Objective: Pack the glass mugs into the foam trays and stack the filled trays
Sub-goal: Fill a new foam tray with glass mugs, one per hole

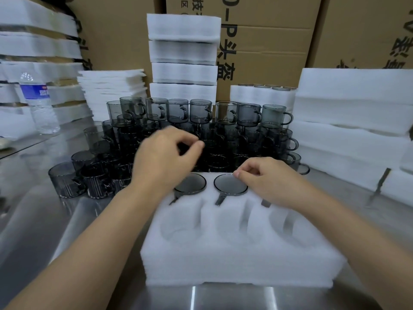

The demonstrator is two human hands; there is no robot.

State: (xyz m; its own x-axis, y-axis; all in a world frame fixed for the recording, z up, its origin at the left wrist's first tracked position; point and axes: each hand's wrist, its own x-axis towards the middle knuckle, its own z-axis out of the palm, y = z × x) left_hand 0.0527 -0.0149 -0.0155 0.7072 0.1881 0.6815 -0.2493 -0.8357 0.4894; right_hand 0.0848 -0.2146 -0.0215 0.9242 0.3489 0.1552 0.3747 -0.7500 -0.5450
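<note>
Bright, even overhead light, soft faint shadows, white glare streaks on the shiny steel table (223,296), stacked white foam trays (348,108) near washed out, smoky dark glass mugs (201,110) merging into murk, left grip (165,153) motion-blurred, wide-angle bending at edges

A brushed stainless-steel table (44,220) carries a white moulded foam tray (234,260) at its near edge. Piled smoky grey glass mugs (201,113) stand behind it, stacked white foam trays (348,121) to the right, and a clear plastic water bottle (40,104) far left.
</note>
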